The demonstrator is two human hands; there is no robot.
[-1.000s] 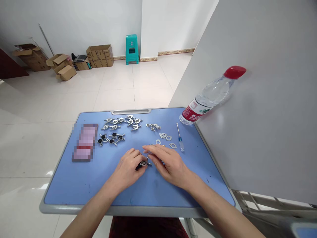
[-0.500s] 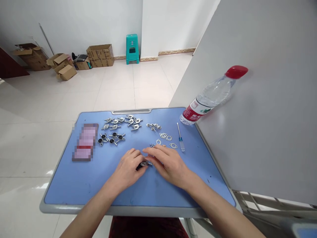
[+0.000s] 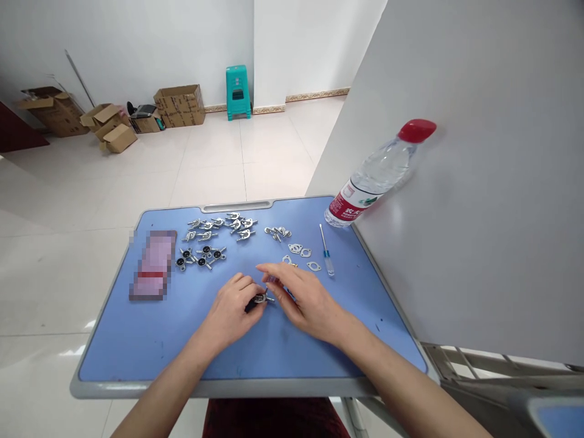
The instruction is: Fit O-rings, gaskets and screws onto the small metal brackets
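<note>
Pinched in my left hand (image 3: 233,307) is a small silver metal fitting (image 3: 260,298) with a dark base, held low over the table. My right hand (image 3: 306,301) curves over it from the right, thumb and index fingertips close together just above the fitting. Whatever lies between those fingertips is too small to name. Flat silver gaskets (image 3: 314,266) lie beyond my right hand, which partly covers some other small pieces. A screwdriver (image 3: 326,252) with a clear and blue handle rests to the right of them.
Several metal fittings (image 3: 206,235) lie at the back of the blue table (image 3: 150,340). Several black-centred fittings (image 3: 202,261) are in front of them, beside a blurred pink object (image 3: 152,264). Small round-headed parts (image 3: 277,232) and a red-capped water bottle (image 3: 365,188) stand near the right panel.
The view has shifted slightly. My right fingertips have come closer together over the fitting, while my left hand keeps its hold on it.
</note>
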